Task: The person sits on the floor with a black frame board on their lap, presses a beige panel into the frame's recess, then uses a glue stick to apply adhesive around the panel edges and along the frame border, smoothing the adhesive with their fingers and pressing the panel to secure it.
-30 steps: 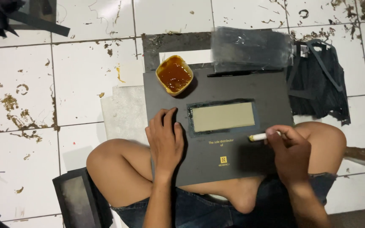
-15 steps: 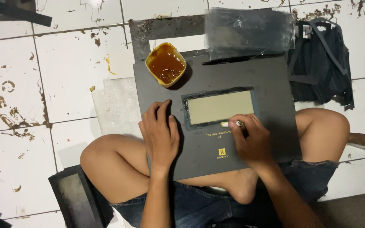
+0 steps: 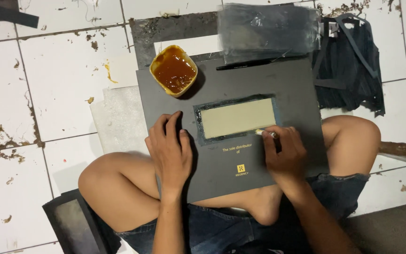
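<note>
Head view looks straight down on a person sitting cross-legged on a stained white tiled floor, with a dark grey board resting across the knees. Set into the board is a pale rectangular window, its long axis running left to right and tipped slightly up toward the right. The right hand sits just below and beside the window's lower right corner, its fingers pinched together around a small pale stick-like tool whose tip touches the board right at that corner; the window therefore stretches away to the left of the tool. The left hand lies flat on the board just beside the window's left end, fingers spread and pressing down, holding nothing. Both hands are near the window, one at each end, but only the right one carries the tool. A yellow bowl of amber glue-like liquid stands on the board's upper left corner, well apart from the right hand and nearer the left. Beyond the far edge lie a black pen, a clear plastic sheet and a heap of dark cloth.
</note>
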